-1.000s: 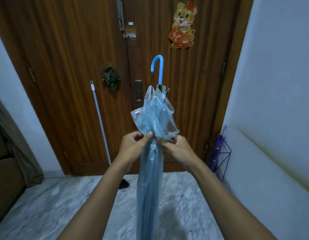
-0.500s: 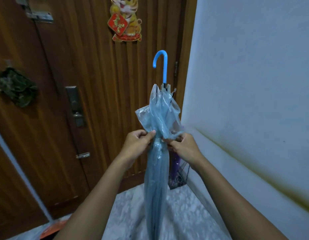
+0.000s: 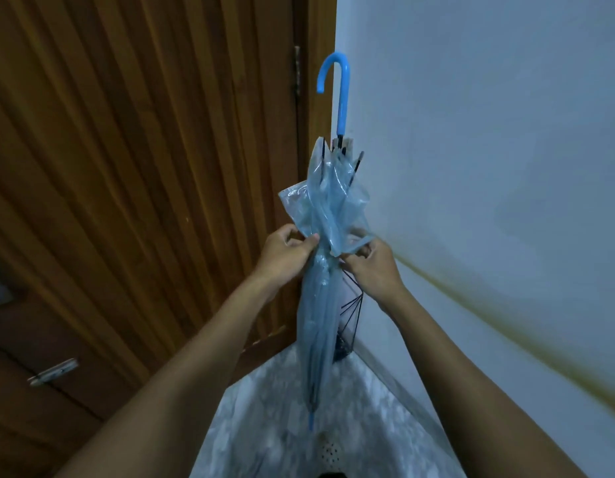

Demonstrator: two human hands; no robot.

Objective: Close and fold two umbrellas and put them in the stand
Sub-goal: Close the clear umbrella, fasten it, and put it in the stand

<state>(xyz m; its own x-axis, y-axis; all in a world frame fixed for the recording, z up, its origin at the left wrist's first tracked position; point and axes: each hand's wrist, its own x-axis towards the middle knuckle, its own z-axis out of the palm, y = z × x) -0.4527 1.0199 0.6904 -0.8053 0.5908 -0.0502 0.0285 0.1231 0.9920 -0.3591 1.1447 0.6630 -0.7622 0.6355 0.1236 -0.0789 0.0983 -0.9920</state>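
Head view, looking down into the corner of a room. A pale marble-patterned floor point(image 3: 285, 426) fills the bottom centre. On the left stands a dark wooden door point(image 3: 144, 167) with vertical grooves, a small metal latch point(image 3: 54, 371) low on it and a hinge point(image 3: 296, 70) at its right edge. On the right rises a plain white wall point(image 3: 488, 115), crossed by a yellowish-brown stain point(image 3: 506, 326) that slants down towards the right.

In the corner where door and wall meet, a black wire umbrella stand point(image 3: 350, 319) sits on the floor, mostly hidden behind the umbrella; something dark lies at its bottom, but what it is cannot be told.

In the middle, a closed translucent blue umbrella point(image 3: 319, 312) is held upright in front of the stand, with its curved bright blue handle point(image 3: 340, 91) at the top and its blue tip point(image 3: 311, 421) pointing down just above the floor. Its upper folds puff out loosely above the hands; below them the canopy is gathered narrow.

The left hand point(image 3: 285, 255) pinches the gathered canopy from the left, thumb and fingers closed on the plastic. The right hand point(image 3: 373, 267) is closed on the canopy's right side, its fingers pinching what looks like a thin strip of the plastic. Both bare forearms reach up from the bottom of the frame.
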